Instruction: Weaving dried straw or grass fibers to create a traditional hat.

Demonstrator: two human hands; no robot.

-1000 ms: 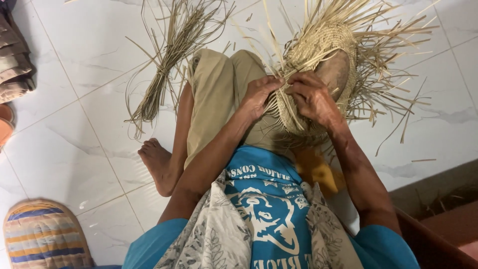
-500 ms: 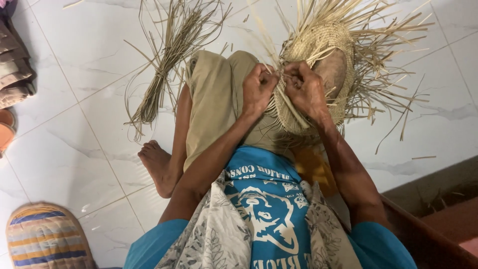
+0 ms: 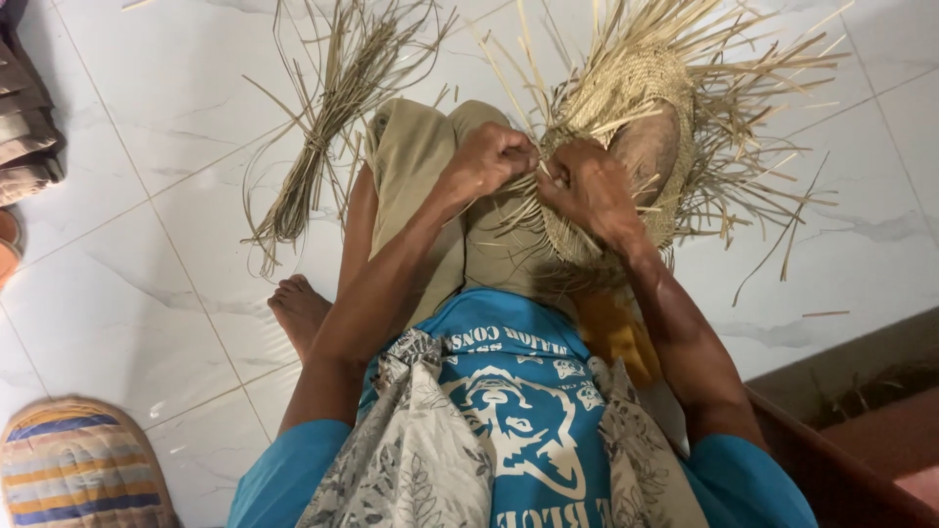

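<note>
A half-woven straw basket (image 3: 626,108) rests on my raised knee, with many loose straw ends sticking out all around its rim. My left hand (image 3: 494,156) is closed on straw strands at the basket's near left edge. Right beside it, my right hand (image 3: 587,191) grips the woven wall and strands of the same basket. The two hands almost touch. My khaki trouser leg (image 3: 421,186) lies under the left forearm.
A tied bundle of loose straw (image 3: 318,147) lies on the white tiled floor at upper left. My bare foot (image 3: 298,308) rests on the tiles. A striped cushion (image 3: 73,479) sits at lower left, folded cloth (image 3: 24,127) at the left edge, a dark wooden edge (image 3: 841,469) at lower right.
Both hands have shifted slightly up along the basket's edge and drawn closer together, pulling strands. The basket stays on the knee.
</note>
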